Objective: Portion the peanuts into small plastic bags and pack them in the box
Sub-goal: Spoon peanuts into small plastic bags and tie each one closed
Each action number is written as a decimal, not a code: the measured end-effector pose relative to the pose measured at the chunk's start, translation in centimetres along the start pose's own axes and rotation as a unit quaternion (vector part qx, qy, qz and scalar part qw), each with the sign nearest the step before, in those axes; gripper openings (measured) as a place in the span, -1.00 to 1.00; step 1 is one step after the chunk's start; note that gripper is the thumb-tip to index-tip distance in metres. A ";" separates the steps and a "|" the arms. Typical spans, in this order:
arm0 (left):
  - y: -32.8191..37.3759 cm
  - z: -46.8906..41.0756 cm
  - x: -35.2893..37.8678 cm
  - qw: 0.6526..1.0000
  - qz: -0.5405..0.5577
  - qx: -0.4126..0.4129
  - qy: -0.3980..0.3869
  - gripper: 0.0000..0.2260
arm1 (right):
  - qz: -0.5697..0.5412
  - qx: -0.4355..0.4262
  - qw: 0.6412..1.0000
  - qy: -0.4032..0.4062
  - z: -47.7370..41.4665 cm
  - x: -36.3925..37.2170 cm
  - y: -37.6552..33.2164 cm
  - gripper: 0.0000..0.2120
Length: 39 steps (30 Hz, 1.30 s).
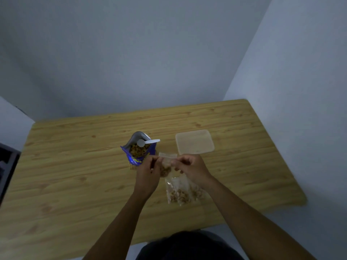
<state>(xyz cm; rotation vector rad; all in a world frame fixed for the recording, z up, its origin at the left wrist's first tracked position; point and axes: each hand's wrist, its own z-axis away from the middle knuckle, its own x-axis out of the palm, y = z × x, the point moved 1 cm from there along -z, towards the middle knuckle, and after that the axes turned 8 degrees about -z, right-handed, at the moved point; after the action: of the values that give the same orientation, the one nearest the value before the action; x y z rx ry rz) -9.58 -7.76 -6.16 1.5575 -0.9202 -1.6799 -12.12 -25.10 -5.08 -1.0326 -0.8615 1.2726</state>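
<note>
The small bag is clear plastic with a strip along its top edge and a clump of tan peanuts in its lower half. It is held above the table, just right of the pouch and nearer the person. The left hand pinches the bag's top left corner between thumb and curled fingers, and the right hand pinches the top right corner the same way.

The pouch stands open, blue outside and silver inside, with peanuts showing at its mouth. A white scoop rests in it, handle pointing right. Yellow lettering runs across the blue front, too blurred to read.

Filled bags lie overlapping on the table, right of the pouch and nearer the person, partly under the right wrist. The box is translucent and rounded-square, well right of the pouch; no label shows on it.
</note>
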 end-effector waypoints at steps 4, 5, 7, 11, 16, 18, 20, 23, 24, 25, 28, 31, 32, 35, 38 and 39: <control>0.4 0.4 2.3 1.000 -0.014 -0.006 -0.018 -0.83 | 0.027 0.002 0.999 0.032 -0.3 -2.3 1.4 -0.94; 0.3 0.4 3.0 0.999 -0.016 -0.019 -0.024 -0.82 | 0.028 0.007 0.999 0.041 -0.3 -2.8 1.8 -0.94; -0.1 0.6 4.5 0.997 -0.002 -0.052 -0.053 -0.83 | 0.034 0.016 0.998 0.060 -0.3 -3.8 2.9 -0.94; -0.7 1.7 7.4 0.984 0.037 -0.127 -0.119 -0.90 | 0.091 0.043 0.991 0.090 0.1 -5.6 5.6 -0.87; -1.4 2.8 9.7 0.980 -0.032 -0.132 -0.144 -0.69 | 0.205 0.068 0.971 0.100 0.7 -6.9 8.6 -0.87; -1.2 3.0 10.2 0.978 -0.064 -0.130 -0.150 -0.64 | 0.230 0.082 0.964 0.102 0.6 -7.0 9.2 -0.90; -1.4 2.9 10.6 0.977 -0.083 -0.120 -0.157 -0.62 | 0.240 0.087 0.961 0.106 0.5 -6.9 9.5 -0.91; -1.9 2.7 10.7 0.975 -0.105 -0.097 -0.168 -0.61 | 0.256 0.092 0.954 0.129 0.4 -6.7 9.8 -0.87; -2.0 2.6 10.6 0.976 -0.107 -0.092 -0.167 -0.62 | 0.262 0.088 0.951 0.136 0.3 -6.7 10.0 -0.85; -2.2 2.5 10.4 0.977 -0.107 -0.090 -0.164 -0.63 | 0.267 0.084 0.950 0.139 0.2 -6.8 10.2 -0.82; -2.5 2.2 9.5 0.978 -0.101 -0.098 -0.151 -0.65 | 0.282 0.079 0.948 0.125 0.1 -6.7 10.2 -0.85; -3.0 1.9 8.1 0.983 -0.089 -0.104 -0.119 -0.70 | 0.294 0.049 0.950 0.097 0.3 -6.0 10.0 -0.83; -3.2 1.9 7.5 0.985 -0.085 -0.107 -0.102 -0.73 | 0.287 0.033 0.952 0.098 0.4 -5.5 9.6 -0.84; -4.2 1.8 5.2 0.987 -0.087 -0.128 -0.046 -0.82 | 0.237 -0.014 0.966 0.105 0.1 -3.3 7.2 -0.89; -5.8 1.4 2.2 0.980 -0.100 -0.170 0.011 -0.85 | 0.170 -0.056 0.979 0.098 -1.3 0.1 3.2 -0.85; -6.3 1.1 1.1 0.977 -0.101 -0.183 0.025 -0.84 | 0.148 -0.068 0.982 0.096 -1.9 1.2 1.9 -0.78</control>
<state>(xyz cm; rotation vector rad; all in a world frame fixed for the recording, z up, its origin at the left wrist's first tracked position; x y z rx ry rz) -10.77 -5.26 -12.04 1.4666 -0.4031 -1.8186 -10.78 -24.11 -7.51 -1.4090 -0.6689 1.3459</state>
